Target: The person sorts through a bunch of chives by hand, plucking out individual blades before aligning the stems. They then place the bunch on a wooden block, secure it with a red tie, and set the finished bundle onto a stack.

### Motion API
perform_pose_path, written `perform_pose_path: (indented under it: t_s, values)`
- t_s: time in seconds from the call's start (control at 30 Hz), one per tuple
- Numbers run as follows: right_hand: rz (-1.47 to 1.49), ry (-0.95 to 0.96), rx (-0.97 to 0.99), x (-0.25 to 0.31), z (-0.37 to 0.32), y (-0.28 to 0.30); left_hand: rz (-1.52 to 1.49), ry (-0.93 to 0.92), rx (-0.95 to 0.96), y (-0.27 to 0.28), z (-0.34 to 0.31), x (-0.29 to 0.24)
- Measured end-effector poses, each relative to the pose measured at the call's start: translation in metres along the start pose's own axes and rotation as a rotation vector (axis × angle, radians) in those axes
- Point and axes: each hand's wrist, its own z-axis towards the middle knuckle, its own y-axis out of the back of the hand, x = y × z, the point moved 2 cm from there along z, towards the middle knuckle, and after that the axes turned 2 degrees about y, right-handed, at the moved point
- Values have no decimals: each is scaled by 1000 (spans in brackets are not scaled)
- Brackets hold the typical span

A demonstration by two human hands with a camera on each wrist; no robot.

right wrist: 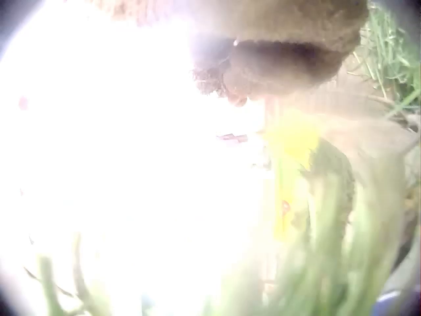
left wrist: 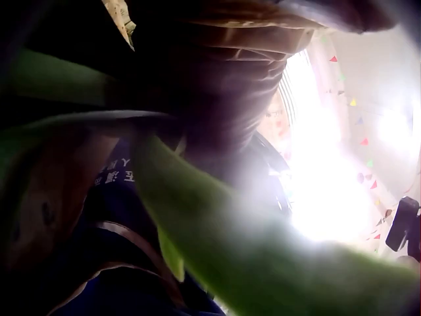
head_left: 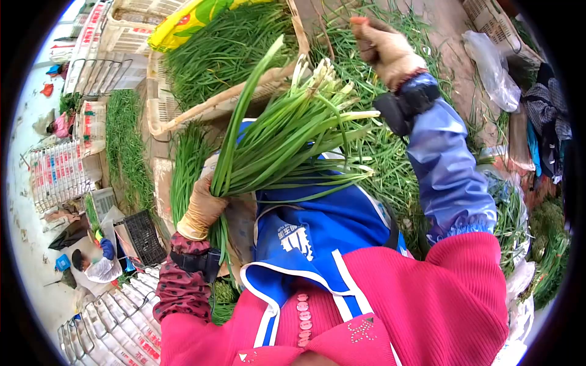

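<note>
My gloved left hand grips a bunch of long green chives by its leafy part. The bunch slants up and right across the blue apron, its white stem ends fanned loosely. One thick cluster of leaves stands apart on the left. In the left wrist view, a blurred leaf crosses before the glove. My gloved right hand is raised beyond the stem ends, apart from the bunch, with its fingers curled. Glare washes out much of the right wrist view, below the curled fingers.
A crate full of greens stands ahead, a yellow bag at its far edge. Loose greens cover the floor on the right, near a clear plastic bag. At left are stacked white crates and another person.
</note>
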Motion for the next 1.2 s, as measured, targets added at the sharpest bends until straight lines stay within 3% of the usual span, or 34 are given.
perform_pose_path:
  t_s: [0.07, 0.17, 0.23, 0.3, 0.37, 0.47, 0.5, 0.53, 0.6, 0.67, 0.7, 0.77, 0.83, 0.87, 0.97, 1.1, 1.13, 1.2]
  values:
    - [-107, 83, 115, 35, -21, -13, -30, -6, -6, -3, 3, -3]
    - [-1011, 127, 404, 69, -68, -58, -35, -2, -10, -6, 3, -4]
    - [-1606, 104, 429, 65, -91, -93, -14, -35, 6, -9, 5, -6]
    - [-1601, 306, 338, 33, -93, -105, -42, -23, 38, -12, 7, -5]
    - [-1551, 174, 254, 33, -91, -99, -43, -10, 53, -9, 7, -5]
    - [-1592, 236, -29, 50, -64, -74, -38, 53, 58, -2, 2, -5]
    - [-1548, 614, -77, 45, -51, -42, -53, 93, 64, -1, 0, -5]
    - [-1401, 483, -232, 55, -40, -27, -68, 130, 68, 0, -1, -5]
    - [-1271, 265, -71, 61, -26, 3, -100, 104, 56, -1, -1, -5]
    - [-985, 131, 205, 62, -48, -13, -135, 86, 55, -2, 1, -1]
    - [-1020, 54, 360, 76, -73, -38, -152, 82, 62, -3, 1, 2]
    - [-874, 414, 488, 45, -76, -40, -210, 86, 58, -5, 3, 6]
    - [-927, 369, 298, 40, -88, -51, -287, 105, 28, -10, 3, 5]
    - [-1156, 548, 177, 34, -88, -53, -283, 101, 18, -11, 1, 5]
    - [-1675, 754, 222, 30, -93, -56, -237, 87, -4, -11, -1, 4]
    - [-1332, 336, 248, 20, -98, -68, -153, 43, 2, -15, 0, -3]
    - [-1424, 296, 260, 14, -95, -71, -149, 21, 2, -16, 0, -6]
    - [-1414, 587, 110, -3, -102, -73, -198, 29, 23, -18, 1, -5]
